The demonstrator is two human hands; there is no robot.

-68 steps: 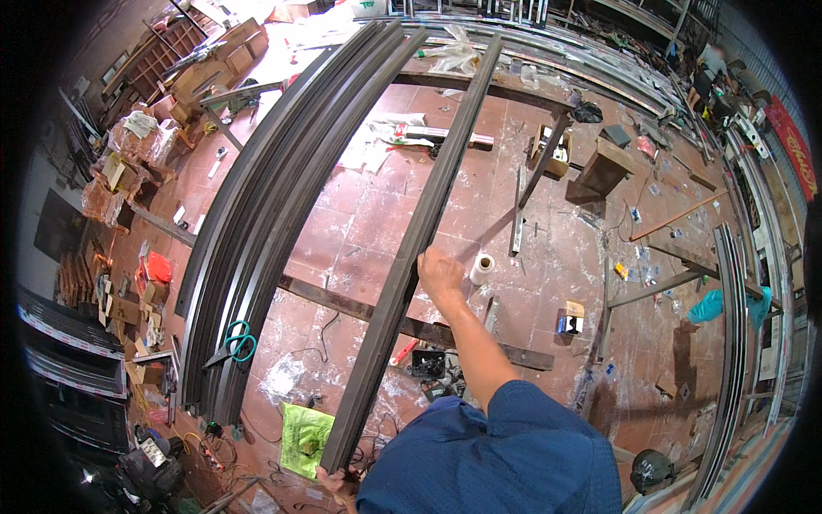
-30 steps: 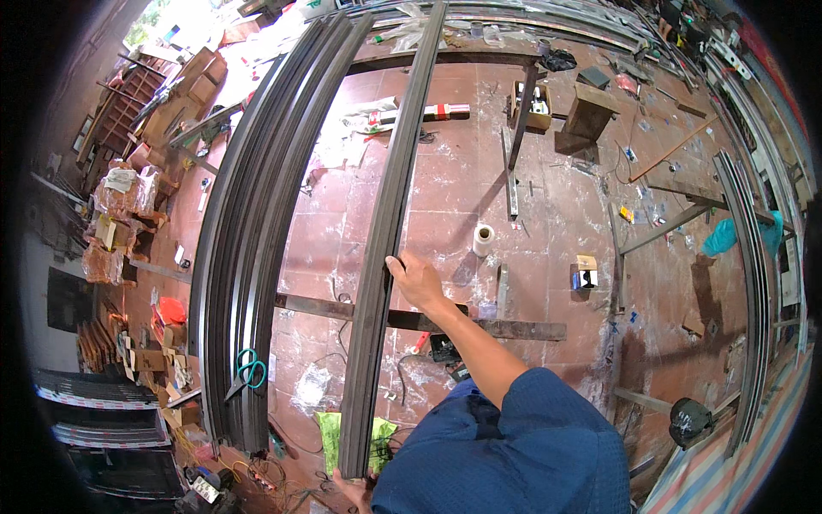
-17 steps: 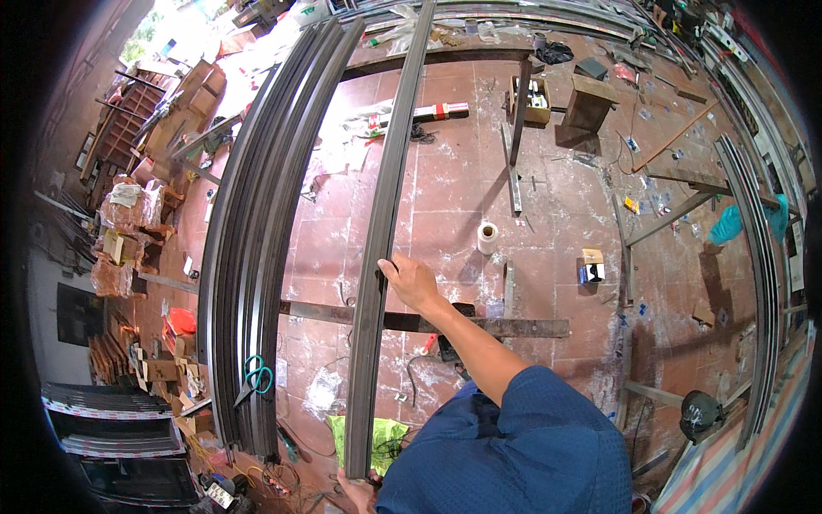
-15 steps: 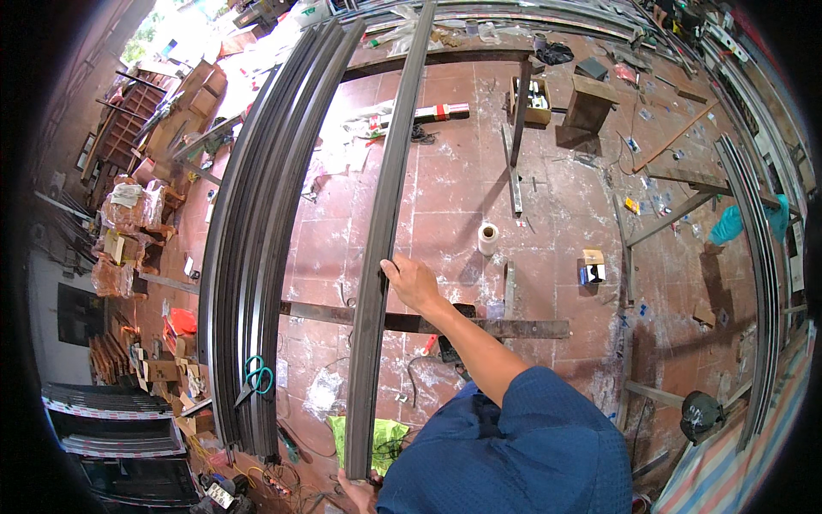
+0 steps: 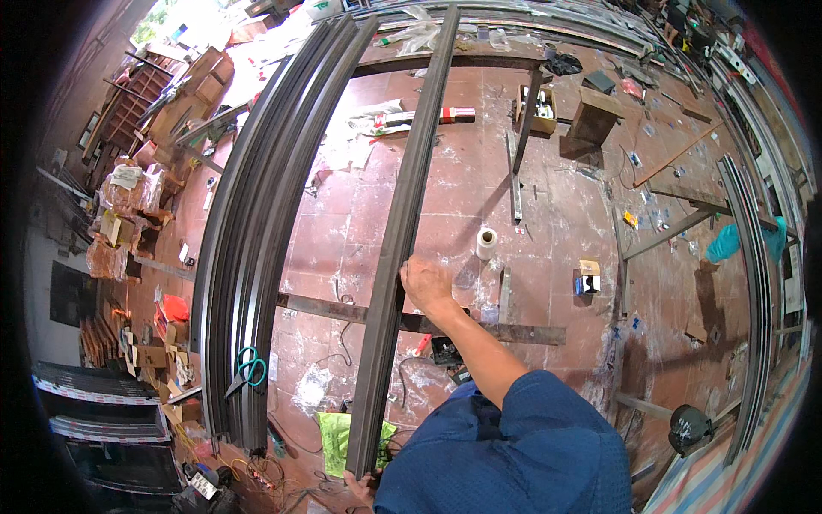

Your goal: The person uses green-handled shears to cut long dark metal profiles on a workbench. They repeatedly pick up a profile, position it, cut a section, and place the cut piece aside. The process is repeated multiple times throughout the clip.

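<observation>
A long dark metal profile (image 5: pixel 402 206) runs from the bottom of the view up to the far top, resting across a flat steel crossbar (image 5: pixel 514 331) on the red tiled floor. My right hand (image 5: pixel 425 285) grips the profile's right edge about midway along, arm stretched out from a blue sleeve. My left hand (image 5: pixel 360 487) is at the profile's near end, fingers around it, mostly hidden at the lower edge. A stack of similar dark profiles (image 5: pixel 257 223) lies just to the left.
Green-handled scissors (image 5: pixel 250 367) lie on the stack. A white tape roll (image 5: pixel 486 242), a small box (image 5: pixel 587 276), a wooden block (image 5: pixel 595 116) and a green cloth (image 5: pixel 338 437) are on the floor. Cardboard boxes (image 5: pixel 128 188) crowd the left; more rails (image 5: pixel 753 257) line the right.
The profile has swung from a slant to nearly parallel with the stack on the left, and my right hand has stayed gripping it. Little has moved in the last half second.
</observation>
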